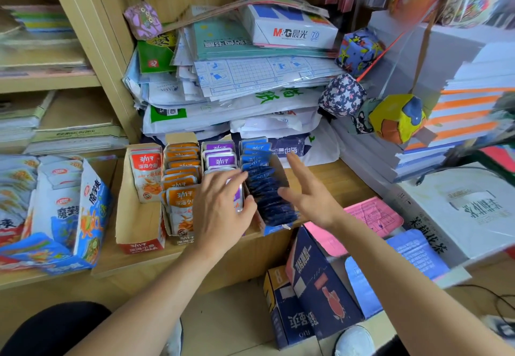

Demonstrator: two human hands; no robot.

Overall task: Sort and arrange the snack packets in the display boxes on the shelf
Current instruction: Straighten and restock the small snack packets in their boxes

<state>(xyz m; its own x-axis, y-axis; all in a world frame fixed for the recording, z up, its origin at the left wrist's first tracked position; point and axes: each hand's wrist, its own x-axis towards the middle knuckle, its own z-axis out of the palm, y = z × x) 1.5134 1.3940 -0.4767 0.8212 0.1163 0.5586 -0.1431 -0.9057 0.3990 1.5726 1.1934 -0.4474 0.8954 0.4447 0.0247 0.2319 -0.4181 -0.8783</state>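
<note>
On the wooden shelf [337, 180], four narrow display boxes are sitting side by side, each row running front to back, away from the person. The red box [139, 230] is holding only a few red packets [145, 173] at its back. Next to it, the orange packets [181, 180] are filling their row. The left hand [220, 210] is lying over the front of the purple packets [220, 158], fingers nearly straight and pressing down, thumb at the row's right edge. The blue packets [264, 188] are leaning in the last box, between the two hands. The right hand [309, 191] is hovering just beside that box's right wall, fingers spread and holding nothing. It looks like the nearer hand for squaring the blue row, most likely with a leftward push.
</note>
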